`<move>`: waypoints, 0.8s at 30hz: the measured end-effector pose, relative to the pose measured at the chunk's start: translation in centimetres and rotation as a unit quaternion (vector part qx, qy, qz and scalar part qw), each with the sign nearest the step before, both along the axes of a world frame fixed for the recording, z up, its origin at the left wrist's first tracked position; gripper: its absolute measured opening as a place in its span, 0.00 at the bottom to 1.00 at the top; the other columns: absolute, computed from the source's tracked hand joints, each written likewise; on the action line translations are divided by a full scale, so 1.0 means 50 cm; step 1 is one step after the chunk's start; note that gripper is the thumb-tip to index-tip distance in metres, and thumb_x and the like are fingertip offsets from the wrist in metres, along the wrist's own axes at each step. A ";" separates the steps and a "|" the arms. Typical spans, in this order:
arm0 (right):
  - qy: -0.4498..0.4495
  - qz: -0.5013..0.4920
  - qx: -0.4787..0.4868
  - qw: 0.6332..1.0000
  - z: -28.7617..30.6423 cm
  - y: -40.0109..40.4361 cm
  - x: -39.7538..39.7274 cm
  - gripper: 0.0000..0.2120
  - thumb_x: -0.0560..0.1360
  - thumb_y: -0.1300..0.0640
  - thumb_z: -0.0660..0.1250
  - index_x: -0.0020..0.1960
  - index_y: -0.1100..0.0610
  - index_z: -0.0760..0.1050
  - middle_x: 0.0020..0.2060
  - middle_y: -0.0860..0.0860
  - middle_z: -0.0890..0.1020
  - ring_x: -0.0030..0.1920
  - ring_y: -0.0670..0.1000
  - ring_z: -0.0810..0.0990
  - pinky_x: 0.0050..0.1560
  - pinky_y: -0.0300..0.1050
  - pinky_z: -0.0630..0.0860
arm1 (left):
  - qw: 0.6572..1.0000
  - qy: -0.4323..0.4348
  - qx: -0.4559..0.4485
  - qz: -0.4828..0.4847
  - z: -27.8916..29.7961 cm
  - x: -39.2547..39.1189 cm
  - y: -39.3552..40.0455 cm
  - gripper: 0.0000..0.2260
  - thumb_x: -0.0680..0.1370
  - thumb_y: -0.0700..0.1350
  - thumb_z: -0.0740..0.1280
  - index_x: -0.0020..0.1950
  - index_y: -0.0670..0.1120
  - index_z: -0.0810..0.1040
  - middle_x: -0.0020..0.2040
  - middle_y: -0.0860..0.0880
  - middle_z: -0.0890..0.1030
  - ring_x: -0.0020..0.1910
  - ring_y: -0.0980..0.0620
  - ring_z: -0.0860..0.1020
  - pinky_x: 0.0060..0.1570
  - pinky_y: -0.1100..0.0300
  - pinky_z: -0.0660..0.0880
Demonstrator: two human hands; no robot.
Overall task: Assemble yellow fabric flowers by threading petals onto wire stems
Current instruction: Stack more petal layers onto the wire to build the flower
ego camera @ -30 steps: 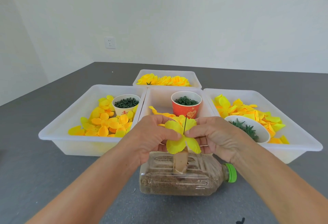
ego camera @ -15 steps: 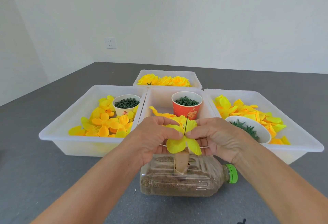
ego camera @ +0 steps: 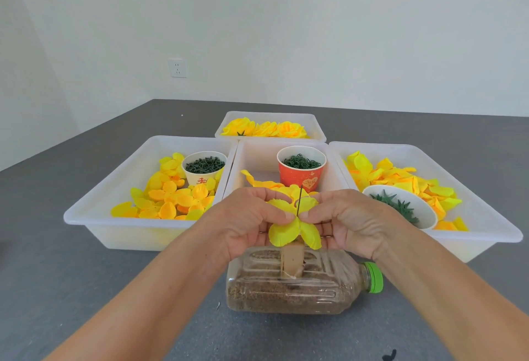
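Matt yellow cloth petals (ego camera: pixel 292 224), translucent smooth plastic trays (ego camera: pixel 94 217), a clear ribbed plastic bottle (ego camera: pixel 323 283), red paper cup (ego camera: pixel 301 173).

Both forearms are extended forward from the lower corners of the view and are angled inward, so that the hands are brought close together at the centre. The left hand (ego camera: pixel 246 223) is held with its back turned upward, its fingers curled and its thumb pressed toward the fingertips in a pinch. The right hand (ego camera: pixel 347 221) is mirrored opposite it, knuckles raised, with thumb and forefinger closed in a pinch. The fingertips of the two hands are kept just apart.
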State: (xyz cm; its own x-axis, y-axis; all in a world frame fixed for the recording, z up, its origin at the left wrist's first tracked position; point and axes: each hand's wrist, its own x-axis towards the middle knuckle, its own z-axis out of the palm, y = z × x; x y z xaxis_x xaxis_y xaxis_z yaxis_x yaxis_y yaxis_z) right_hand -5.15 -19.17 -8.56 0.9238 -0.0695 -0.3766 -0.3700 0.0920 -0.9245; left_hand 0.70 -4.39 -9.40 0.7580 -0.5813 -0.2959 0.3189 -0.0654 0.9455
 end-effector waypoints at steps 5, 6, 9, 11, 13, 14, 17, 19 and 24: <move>-0.008 0.000 0.008 1.000 -0.005 0.002 -0.001 0.10 0.71 0.70 0.65 0.51 0.63 0.77 0.36 0.58 0.82 0.31 0.52 0.80 0.37 0.45 0.78 | 1.000 0.008 -0.013 0.001 -0.008 0.001 -0.001 0.10 0.73 0.28 0.65 0.48 0.41 0.76 0.34 0.46 0.82 0.30 0.51 0.81 0.35 0.54 0.80; -0.010 -0.002 0.003 1.000 -0.005 0.002 0.000 0.09 0.71 0.70 0.65 0.50 0.63 0.77 0.34 0.57 0.81 0.29 0.51 0.79 0.34 0.43 0.78 | 1.000 0.006 -0.014 0.003 -0.008 0.001 -0.001 0.10 0.72 0.28 0.65 0.48 0.41 0.76 0.33 0.47 0.82 0.29 0.51 0.81 0.33 0.55 0.80; -0.017 -0.009 -0.007 1.000 -0.003 0.002 0.001 0.08 0.71 0.72 0.65 0.46 0.62 0.77 0.30 0.55 0.81 0.25 0.49 0.78 0.29 0.41 0.77 | 1.000 -0.007 -0.011 0.008 -0.011 0.002 -0.001 0.10 0.72 0.28 0.66 0.47 0.42 0.76 0.32 0.48 0.82 0.29 0.51 0.81 0.32 0.56 0.80; -0.019 -0.010 -0.006 1.000 -0.004 0.002 0.001 0.09 0.71 0.72 0.65 0.48 0.64 0.77 0.32 0.56 0.81 0.27 0.50 0.79 0.30 0.42 0.77 | 1.000 -0.010 -0.011 0.009 -0.014 0.003 -0.002 0.10 0.72 0.28 0.67 0.47 0.42 0.76 0.33 0.47 0.82 0.31 0.50 0.81 0.34 0.55 0.80; -0.018 -0.009 -0.002 1.000 -0.005 0.003 0.001 0.11 0.71 0.71 0.64 0.53 0.65 0.77 0.36 0.58 0.81 0.30 0.51 0.79 0.35 0.44 0.77 | 1.000 -0.009 -0.013 0.009 -0.014 0.004 -0.002 0.10 0.72 0.29 0.67 0.47 0.43 0.76 0.34 0.47 0.82 0.31 0.51 0.81 0.35 0.55 0.80; -0.017 -0.012 0.003 1.000 -0.006 0.003 0.001 0.12 0.72 0.71 0.64 0.54 0.65 0.77 0.38 0.59 0.81 0.32 0.52 0.79 0.38 0.46 0.77 | 1.000 -0.006 -0.014 0.009 -0.014 0.003 -0.002 0.10 0.72 0.29 0.67 0.47 0.43 0.76 0.34 0.47 0.82 0.31 0.51 0.81 0.37 0.55 0.80; -0.010 -0.021 0.020 1.000 -0.006 0.001 -0.001 0.11 0.72 0.69 0.65 0.53 0.63 0.78 0.37 0.57 0.82 0.32 0.52 0.79 0.42 0.47 0.77 | 1.000 0.000 -0.023 0.005 -0.018 -0.003 0.002 0.10 0.71 0.32 0.69 0.49 0.43 0.75 0.38 0.45 0.83 0.35 0.48 0.82 0.42 0.52 0.79; -0.015 -0.015 0.009 1.000 -0.005 0.000 -0.003 0.12 0.71 0.69 0.66 0.52 0.62 0.79 0.38 0.56 0.82 0.32 0.51 0.80 0.42 0.47 0.78 | 1.000 -0.004 -0.022 0.008 -0.022 -0.009 0.004 0.15 0.69 0.31 0.71 0.52 0.42 0.75 0.39 0.44 0.84 0.36 0.46 0.82 0.37 0.54 0.81; -0.015 -0.009 0.010 1.000 -0.008 0.002 -0.004 0.13 0.70 0.71 0.65 0.54 0.66 0.78 0.45 0.61 0.82 0.40 0.56 0.79 0.53 0.54 0.76 | 0.999 -0.021 -0.023 0.029 -0.024 -0.011 0.001 0.18 0.67 0.28 0.71 0.54 0.40 0.75 0.41 0.43 0.83 0.39 0.43 0.82 0.46 0.47 0.79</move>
